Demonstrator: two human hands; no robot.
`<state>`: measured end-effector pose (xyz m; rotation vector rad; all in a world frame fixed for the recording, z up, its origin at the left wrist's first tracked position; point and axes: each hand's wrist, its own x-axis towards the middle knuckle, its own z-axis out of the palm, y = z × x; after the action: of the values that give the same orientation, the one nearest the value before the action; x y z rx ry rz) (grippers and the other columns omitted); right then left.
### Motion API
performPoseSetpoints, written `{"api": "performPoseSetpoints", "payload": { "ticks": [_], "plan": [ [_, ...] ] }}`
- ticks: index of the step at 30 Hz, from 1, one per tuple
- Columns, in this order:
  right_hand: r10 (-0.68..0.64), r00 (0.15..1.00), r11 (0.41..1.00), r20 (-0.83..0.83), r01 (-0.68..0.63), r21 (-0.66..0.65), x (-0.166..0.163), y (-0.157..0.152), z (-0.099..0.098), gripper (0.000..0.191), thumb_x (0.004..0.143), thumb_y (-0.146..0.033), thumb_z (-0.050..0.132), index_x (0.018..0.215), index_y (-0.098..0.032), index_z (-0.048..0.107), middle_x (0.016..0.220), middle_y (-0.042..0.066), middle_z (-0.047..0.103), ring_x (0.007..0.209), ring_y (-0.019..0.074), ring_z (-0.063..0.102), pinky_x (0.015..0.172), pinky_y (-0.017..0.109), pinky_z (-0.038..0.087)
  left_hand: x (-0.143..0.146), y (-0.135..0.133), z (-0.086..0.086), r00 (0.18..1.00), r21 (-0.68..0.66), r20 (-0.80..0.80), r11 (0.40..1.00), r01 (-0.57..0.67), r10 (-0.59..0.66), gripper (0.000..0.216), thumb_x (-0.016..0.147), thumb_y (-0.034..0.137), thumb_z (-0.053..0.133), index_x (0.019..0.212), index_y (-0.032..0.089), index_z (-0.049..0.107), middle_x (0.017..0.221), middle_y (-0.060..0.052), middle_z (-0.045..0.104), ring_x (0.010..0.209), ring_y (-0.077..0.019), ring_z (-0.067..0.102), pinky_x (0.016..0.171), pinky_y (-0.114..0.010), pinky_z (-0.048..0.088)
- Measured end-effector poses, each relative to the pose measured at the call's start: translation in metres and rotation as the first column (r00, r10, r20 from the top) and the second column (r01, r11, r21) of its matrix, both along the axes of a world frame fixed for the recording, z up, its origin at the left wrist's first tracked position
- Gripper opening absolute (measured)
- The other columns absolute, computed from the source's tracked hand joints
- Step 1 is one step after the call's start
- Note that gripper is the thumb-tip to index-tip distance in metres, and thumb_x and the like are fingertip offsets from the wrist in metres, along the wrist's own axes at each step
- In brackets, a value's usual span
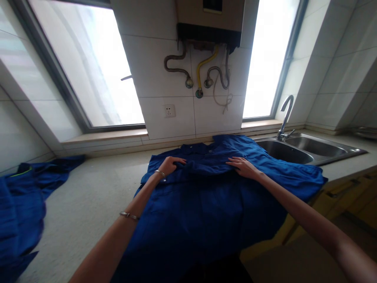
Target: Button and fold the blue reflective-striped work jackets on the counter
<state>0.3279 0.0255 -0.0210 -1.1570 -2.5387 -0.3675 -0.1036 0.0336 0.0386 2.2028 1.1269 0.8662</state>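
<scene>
A blue shirt (pixel 206 212) is spread over the countertop, with its lower part hanging over the front edge. Its collar end is toward the wall, and one sleeve reaches right toward the sink. My left hand (pixel 170 165), with bracelets on the wrist and forearm, pinches a raised fold on the left of the shirt. On the right of that same fold lies my right hand (pixel 244 166), its fingers stretched out over the cloth. The thumb of the right hand is mostly hidden.
Another blue garment (pixel 20 208) lies at the left on the pale countertop (pixel 97 184). A double sink (pixel 321 145) with a tall faucet (pixel 285 118) stands at the right. On the wall are a water heater (pixel 210 19), pipes and a socket (pixel 170 111) between two windows.
</scene>
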Motion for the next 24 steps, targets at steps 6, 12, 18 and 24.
{"api": "performPoseSetpoints", "payload": {
  "ticks": [6, 12, 18, 24],
  "plan": [
    [-0.190, 0.982, 0.967, -0.018, 0.191, 0.168, 0.027, 0.018, 0.008, 0.061, 0.083, -0.003, 0.043, 0.139, -0.025, 0.045, 0.140, 0.007, 0.049, 0.126, 0.0242, 0.047, 0.100, 0.041, 0.043, -0.040, -0.016, 0.048, 0.970, 0.246, -0.244, 0.967, 0.070, -0.008, 0.053, 0.060, 0.002, 0.042, 0.101, 0.016, 0.072, 0.126, -0.003, 0.061, 0.120, -0.0207, 0.053, 0.109, -0.037, 0.036],
    [-0.397, 0.918, 0.917, 0.004, 0.396, 0.042, 0.034, 0.031, 0.005, 0.057, 0.085, -0.009, 0.044, 0.140, -0.026, 0.043, 0.135, 0.010, 0.054, 0.108, 0.0235, 0.062, 0.083, 0.034, 0.053, -0.080, -0.061, 0.003, 0.842, 0.233, -0.539, 0.956, 0.178, -0.026, 0.065, 0.062, -0.006, 0.039, 0.112, 0.022, 0.068, 0.136, 0.000, 0.053, 0.131, -0.0197, 0.042, 0.112, -0.040, 0.032],
    [-0.476, 0.866, 0.877, 0.152, 0.480, 0.008, 0.031, 0.032, 0.007, 0.064, 0.086, -0.012, 0.047, 0.148, -0.020, 0.029, 0.105, 0.015, 0.069, 0.091, 0.0248, 0.068, 0.077, 0.032, 0.052, -0.092, -0.090, -0.065, 0.750, 0.268, -0.660, 0.946, 0.180, 0.045, 0.084, 0.066, -0.010, 0.037, 0.144, 0.022, 0.037, 0.145, -0.005, 0.043, 0.132, -0.0188, 0.041, 0.111, -0.040, 0.036],
    [-0.511, 0.829, 0.856, 0.230, 0.516, 0.040, 0.041, 0.032, 0.006, 0.061, 0.091, -0.009, 0.032, 0.148, -0.030, 0.026, 0.095, 0.014, 0.071, 0.084, 0.0263, 0.068, 0.076, 0.039, 0.051, -0.085, -0.095, -0.060, 0.772, 0.278, -0.628, 0.955, 0.106, 0.097, 0.061, 0.071, 0.001, 0.043, 0.126, 0.023, 0.060, 0.137, -0.006, 0.052, 0.123, -0.0218, 0.050, 0.107, -0.038, 0.041]
  ]
}}
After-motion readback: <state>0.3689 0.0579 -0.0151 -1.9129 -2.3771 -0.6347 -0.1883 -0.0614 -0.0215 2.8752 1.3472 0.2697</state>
